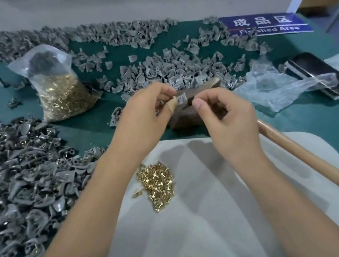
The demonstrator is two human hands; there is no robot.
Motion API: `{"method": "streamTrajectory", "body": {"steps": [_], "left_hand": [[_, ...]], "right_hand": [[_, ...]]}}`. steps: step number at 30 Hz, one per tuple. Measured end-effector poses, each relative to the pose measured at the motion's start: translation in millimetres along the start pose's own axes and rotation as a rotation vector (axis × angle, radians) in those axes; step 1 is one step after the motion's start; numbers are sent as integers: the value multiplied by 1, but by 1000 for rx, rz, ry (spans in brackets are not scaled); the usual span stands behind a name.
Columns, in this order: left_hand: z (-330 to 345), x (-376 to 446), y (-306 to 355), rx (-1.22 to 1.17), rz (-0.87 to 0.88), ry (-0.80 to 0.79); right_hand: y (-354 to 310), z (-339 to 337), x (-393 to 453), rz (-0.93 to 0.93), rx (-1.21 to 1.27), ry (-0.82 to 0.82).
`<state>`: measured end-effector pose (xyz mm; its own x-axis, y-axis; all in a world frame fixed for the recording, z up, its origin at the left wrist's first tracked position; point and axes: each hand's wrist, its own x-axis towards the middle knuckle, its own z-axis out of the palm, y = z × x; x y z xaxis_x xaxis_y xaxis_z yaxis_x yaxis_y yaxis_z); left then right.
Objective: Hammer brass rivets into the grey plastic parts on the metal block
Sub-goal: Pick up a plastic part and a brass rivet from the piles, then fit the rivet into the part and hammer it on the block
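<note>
While left hand (145, 114) pinches small grey plastic part (181, 99) over brown metal block (193, 117), right hand (228, 118) apparently pinching rivet; seat next, then wooden-handled hammer (304, 154).

Both bare forearms reached far from the near edge, the left hand (143, 114) pinching with curled fingers, the right hand (227, 115) curled just right of it.

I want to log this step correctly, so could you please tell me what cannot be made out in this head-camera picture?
- Rivet in the right hand: its curled fingers hide any.
- Metal block: both hands cover most of it.
- Hammer head: the right hand hides it; only the wooden handle shows.
- Grey part pinched by the left hand: too small, blurred.
</note>
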<state>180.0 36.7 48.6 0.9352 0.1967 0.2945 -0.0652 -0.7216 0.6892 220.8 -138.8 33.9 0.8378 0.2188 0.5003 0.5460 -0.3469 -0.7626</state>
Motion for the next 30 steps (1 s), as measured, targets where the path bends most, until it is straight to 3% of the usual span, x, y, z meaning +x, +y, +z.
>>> {"method": "streamTrajectory", "body": {"steps": [9,17,30], "left_hand": [[10,0,-16,68,37,3],[16,-4,-11,153,24,94],[22,-5,-14,122,-4,147]], "right_hand": [[5,0,31,-140,-405,-23],[17,16,21,-261,-406,-56],[15,21,22,-215,-385,-140]]}}
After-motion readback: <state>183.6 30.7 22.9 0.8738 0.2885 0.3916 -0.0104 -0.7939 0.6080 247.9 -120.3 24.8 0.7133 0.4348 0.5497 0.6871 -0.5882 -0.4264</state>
